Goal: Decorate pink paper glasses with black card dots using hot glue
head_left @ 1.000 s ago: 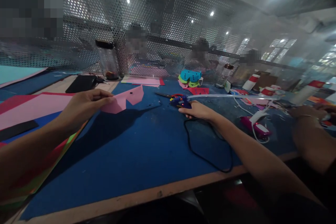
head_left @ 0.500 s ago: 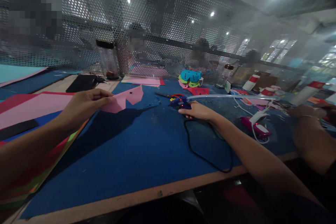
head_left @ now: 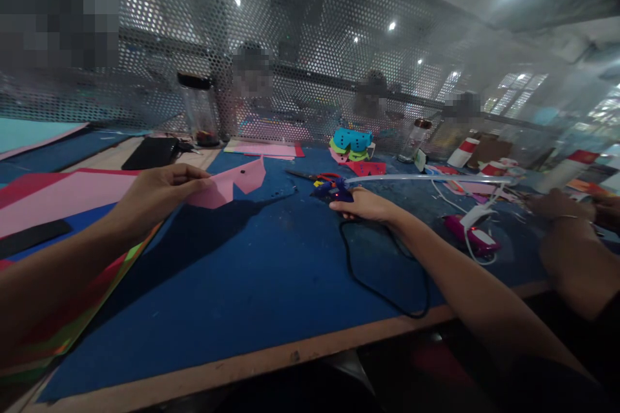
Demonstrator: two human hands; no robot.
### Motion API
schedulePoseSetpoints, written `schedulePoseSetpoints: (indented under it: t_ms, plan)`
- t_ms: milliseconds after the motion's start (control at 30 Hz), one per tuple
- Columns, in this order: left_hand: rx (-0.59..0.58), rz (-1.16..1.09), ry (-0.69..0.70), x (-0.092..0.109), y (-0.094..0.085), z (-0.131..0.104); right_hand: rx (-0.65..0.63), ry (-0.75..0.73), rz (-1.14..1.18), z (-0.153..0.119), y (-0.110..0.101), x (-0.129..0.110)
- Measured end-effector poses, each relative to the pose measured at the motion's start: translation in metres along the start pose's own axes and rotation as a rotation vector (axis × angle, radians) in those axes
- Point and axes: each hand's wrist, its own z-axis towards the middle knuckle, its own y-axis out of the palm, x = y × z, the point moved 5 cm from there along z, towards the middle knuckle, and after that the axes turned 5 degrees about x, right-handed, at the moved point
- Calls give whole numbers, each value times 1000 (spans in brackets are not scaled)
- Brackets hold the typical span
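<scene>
Between its thumb and fingers, my left hand (head_left: 167, 187) pinches a pink paper piece (head_left: 220, 191) with a dark dot on it, raised above the blue table mat (head_left: 271, 284). My right hand (head_left: 361, 204) is closed on a dark blue glue gun (head_left: 339, 192) with a small red light. A long clear glue stick (head_left: 426, 177) reaches rightward from the gun. Scissors (head_left: 307, 175) lie just behind the gun. A black cord (head_left: 368, 287) loops on the mat by my right forearm.
Colored sheets (head_left: 72, 200) and a black phone (head_left: 150, 153) lie left. At the back stand a jar (head_left: 199, 113) and stacked blue and green dotted paper pieces (head_left: 352, 140). A magenta glue gun (head_left: 469, 234) lies right, near another person's hands (head_left: 562, 206).
My hands, the pink paper and the glue gun have hardly moved. At the far right, the other person's hands have shifted slightly.
</scene>
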Motion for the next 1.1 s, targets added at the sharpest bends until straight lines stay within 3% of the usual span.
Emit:
schedulePoseSetpoints:
  t_ms: [400,800,1100]
  plan:
    - [-6,-34,25,-7,2,4,24,17,58,-2,0,-3]
    - [-99,-118,53,-6,13,-1,47,-165,369,-20,14,-41]
    - [-180,-215,92,-1,24,-9,-2,-236,386,-32,28,-62]
